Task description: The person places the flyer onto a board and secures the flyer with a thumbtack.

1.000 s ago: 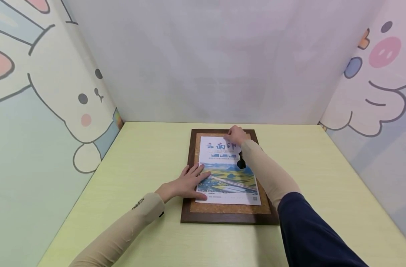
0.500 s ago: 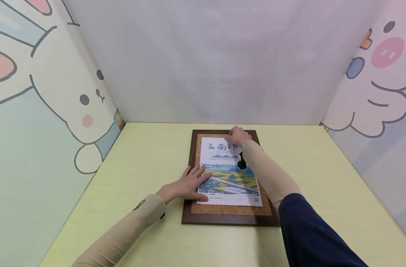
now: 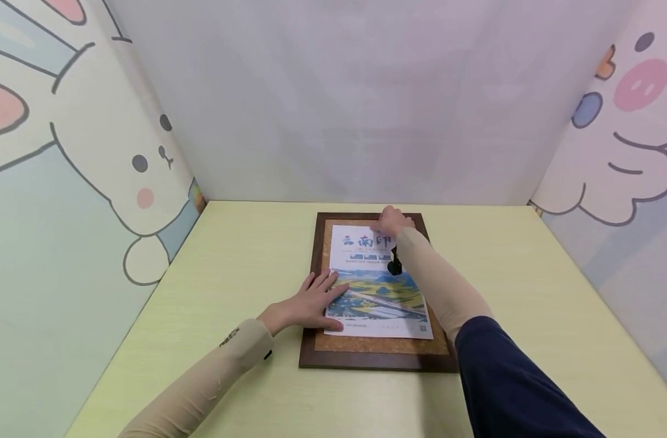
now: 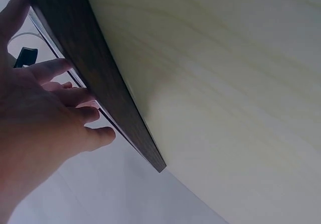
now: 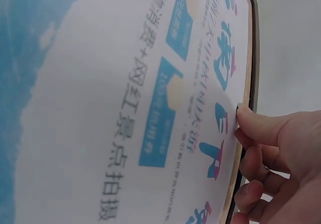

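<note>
A printed poster [image 3: 385,304] with blue lettering and a landscape lies on a cork board [image 3: 366,360] with a dark wooden frame. My left hand [image 3: 306,306] rests on the poster's left edge, fingers spread; the left wrist view shows it beside the dark frame [image 4: 85,53]. At the poster's top edge is my right hand [image 3: 391,221], fingers curled. Close up in the right wrist view, its thumb [image 5: 258,124] presses against a small dark thumbtack-like thing [image 5: 238,107], with the index finger just under the thumb. The thumb covers most of that thing.
The board lies on a pale yellow-green table [image 3: 246,243]. A plain pale back wall [image 3: 355,109] and side panels with cartoon animals, such as a rabbit [image 3: 120,152], enclose it. My right forearm [image 3: 443,283] crosses over the board's right side.
Both hands stay in place on the poster and board. The whole head view shifts slightly to the right.
</note>
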A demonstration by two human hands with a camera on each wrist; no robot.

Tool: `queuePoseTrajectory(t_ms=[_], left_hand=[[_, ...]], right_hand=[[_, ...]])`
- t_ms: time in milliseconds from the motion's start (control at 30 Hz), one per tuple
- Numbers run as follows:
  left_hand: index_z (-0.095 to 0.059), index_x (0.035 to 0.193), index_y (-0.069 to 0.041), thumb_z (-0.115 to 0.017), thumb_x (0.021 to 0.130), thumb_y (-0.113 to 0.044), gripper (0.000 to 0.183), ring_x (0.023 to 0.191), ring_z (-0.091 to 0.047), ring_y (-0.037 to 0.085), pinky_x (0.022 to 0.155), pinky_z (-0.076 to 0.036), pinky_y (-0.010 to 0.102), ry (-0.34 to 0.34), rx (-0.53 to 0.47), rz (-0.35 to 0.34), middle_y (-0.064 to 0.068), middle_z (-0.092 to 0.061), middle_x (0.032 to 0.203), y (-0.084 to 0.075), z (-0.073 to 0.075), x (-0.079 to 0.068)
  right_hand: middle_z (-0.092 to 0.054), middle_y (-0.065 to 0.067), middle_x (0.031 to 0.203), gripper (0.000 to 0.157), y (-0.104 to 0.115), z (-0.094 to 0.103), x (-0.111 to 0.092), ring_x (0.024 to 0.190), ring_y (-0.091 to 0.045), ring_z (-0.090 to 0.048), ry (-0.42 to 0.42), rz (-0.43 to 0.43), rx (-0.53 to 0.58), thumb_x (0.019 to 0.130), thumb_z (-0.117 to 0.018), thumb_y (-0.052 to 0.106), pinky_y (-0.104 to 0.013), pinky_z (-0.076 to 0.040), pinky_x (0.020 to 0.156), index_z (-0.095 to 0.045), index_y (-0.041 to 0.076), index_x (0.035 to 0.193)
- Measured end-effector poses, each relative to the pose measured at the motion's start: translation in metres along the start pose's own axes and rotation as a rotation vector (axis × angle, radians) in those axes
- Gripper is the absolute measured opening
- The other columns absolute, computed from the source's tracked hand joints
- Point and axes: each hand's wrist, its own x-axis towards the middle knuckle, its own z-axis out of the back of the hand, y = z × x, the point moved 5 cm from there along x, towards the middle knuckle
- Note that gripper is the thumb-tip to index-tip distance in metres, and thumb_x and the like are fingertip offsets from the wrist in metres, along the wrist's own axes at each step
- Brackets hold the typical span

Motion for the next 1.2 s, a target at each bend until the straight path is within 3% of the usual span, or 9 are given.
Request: queuePoseTrajectory(t_ms=[267, 367, 567, 700, 767, 833, 933, 1033, 1200], left_hand=[[-0.028, 0.153, -0.016, -0.064, 0.085, -0.057, 0.088, 0.151, -0.003, 0.037, 0.117, -0.003, 0.062, -0.002, 0.021, 0.005, 0.018, -0.011, 0.162, 0.0, 0.001, 0.002], [-0.028, 0.153, -0.015, -0.065, 0.084, -0.057, 0.088, 0.151, -0.003, 0.037, 0.117, -0.003, 0.062, -0.007, 0.016, 0.004, 0.018, -0.011, 0.162, -0.001, 0.002, 0.004], [-0.028, 0.153, -0.017, -0.065, 0.084, -0.057, 0.088, 0.151, -0.002, 0.036, 0.118, -0.003, 0.061, 0.005, 0.006, 0.01, 0.016, -0.01, 0.163, -0.002, 0.001, 0.003], [-0.028, 0.153, -0.017, -0.065, 0.084, -0.057, 0.088, 0.151, -0.002, 0.037, 0.117, -0.004, 0.062, 0.005, 0.0, 0.0, 0.017, -0.01, 0.163, -0.002, 0.0, 0.003], [-0.029, 0.153, -0.016, -0.065, 0.084, -0.056, 0.087, 0.151, -0.002, 0.038, 0.117, -0.004, 0.062, -0.001, -0.004, -0.003, 0.018, -0.011, 0.162, -0.001, 0.001, 0.003], [-0.029, 0.153, -0.016, -0.065, 0.084, -0.056, 0.087, 0.151, -0.003, 0.038, 0.117, -0.004, 0.062, -0.006, -0.004, -0.004, 0.019, -0.011, 0.162, 0.0, 0.003, 0.004], [-0.029, 0.153, -0.015, -0.065, 0.085, -0.055, 0.087, 0.151, -0.002, 0.039, 0.117, -0.004, 0.063, -0.011, -0.006, -0.008, 0.02, -0.01, 0.162, 0.002, 0.004, 0.005], [-0.029, 0.153, -0.015, -0.065, 0.085, -0.055, 0.087, 0.151, -0.002, 0.038, 0.117, -0.004, 0.063, -0.012, -0.012, -0.006, 0.02, -0.009, 0.162, 0.007, 0.004, 0.004], [-0.028, 0.153, -0.015, -0.064, 0.087, -0.054, 0.085, 0.151, 0.001, 0.038, 0.117, -0.004, 0.063, -0.047, -0.023, 0.015, 0.021, -0.006, 0.162, 0.017, 0.015, 0.0]], right_hand=[[-0.065, -0.016, 0.107, 0.053, 0.002, 0.001, -0.006, 0.091, -0.03, -0.062, -0.009, -0.048, 0.015, 0.092, -0.061, 0.041, -0.057, -0.035, 0.101, -0.051, 0.003, 0.127], [-0.065, -0.017, 0.106, 0.053, -0.001, 0.003, -0.009, 0.093, -0.031, -0.06, -0.038, -0.067, 0.042, 0.09, -0.063, 0.041, -0.056, -0.035, 0.102, -0.052, 0.003, 0.125], [-0.066, -0.01, 0.081, 0.037, -0.013, 0.003, -0.013, 0.075, -0.026, -0.06, -0.067, -0.052, 0.143, 0.09, -0.065, 0.043, -0.046, -0.046, 0.083, -0.063, 0.006, 0.085], [-0.042, -0.001, 0.051, 0.047, -0.017, 0.012, -0.015, 0.053, -0.019, -0.042, -0.131, 0.016, 0.2, 0.092, -0.063, 0.035, -0.038, -0.035, 0.064, -0.046, 0.01, 0.057], [-0.029, 0.002, 0.048, 0.05, -0.015, 0.019, -0.017, 0.048, -0.016, -0.03, -0.161, 0.062, 0.187, 0.094, -0.059, 0.031, -0.035, -0.028, 0.058, -0.038, 0.012, 0.053], [-0.029, 0.003, 0.049, 0.047, -0.012, 0.026, -0.02, 0.047, -0.015, -0.027, -0.188, 0.099, 0.169, 0.094, -0.057, 0.03, -0.031, -0.026, 0.053, -0.04, 0.012, 0.054], [-0.043, -0.003, 0.058, 0.038, -0.006, 0.034, -0.027, 0.052, -0.018, -0.039, -0.198, 0.17, 0.169, 0.097, -0.054, 0.028, -0.029, -0.032, 0.052, -0.055, 0.006, 0.066], [-0.062, -0.011, 0.084, 0.028, 0.005, 0.04, -0.037, 0.075, -0.024, -0.055, -0.21, 0.289, 0.173, 0.098, -0.053, 0.025, -0.034, -0.045, 0.067, -0.067, 0.001, 0.093], [-0.058, -0.019, 0.126, 0.034, 0.019, 0.058, -0.055, 0.119, -0.034, -0.051, -0.308, 0.472, 0.116, 0.099, -0.053, 0.025, -0.049, -0.042, 0.1, -0.062, 0.001, 0.121]])
